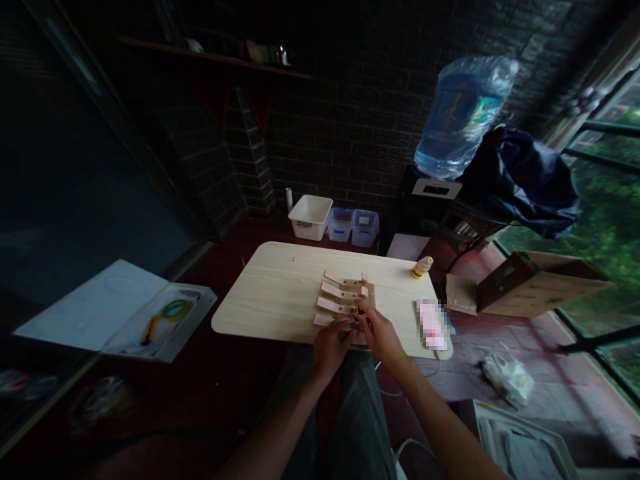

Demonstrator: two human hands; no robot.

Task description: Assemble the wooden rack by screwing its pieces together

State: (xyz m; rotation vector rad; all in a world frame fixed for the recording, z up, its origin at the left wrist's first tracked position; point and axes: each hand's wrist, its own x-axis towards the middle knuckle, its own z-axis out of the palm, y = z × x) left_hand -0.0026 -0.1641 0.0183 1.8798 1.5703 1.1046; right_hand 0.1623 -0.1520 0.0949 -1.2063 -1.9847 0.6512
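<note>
A wooden piece with several pale slats (336, 291) fixed to a brown board lies at the near edge of the light wooden table (270, 287). Dark screw-like dots show on the slats. My right hand (379, 330) is closed around a small yellow-and-black handled tool (358, 311), over the board's near part. Close beside it on the left, my left hand (329, 348) is closed at the nearest slat; its fingertips look pinched, but what they grip is too dark to make out.
On the table's right stand a yellow-capped bottle (421, 267) and a pixelated pink item (432, 325). An open white case (165, 320) with tape and a yellow tool lies left. Bins (311, 219) stand behind; a cardboard box (530, 283) and water dispenser (435, 189) are right.
</note>
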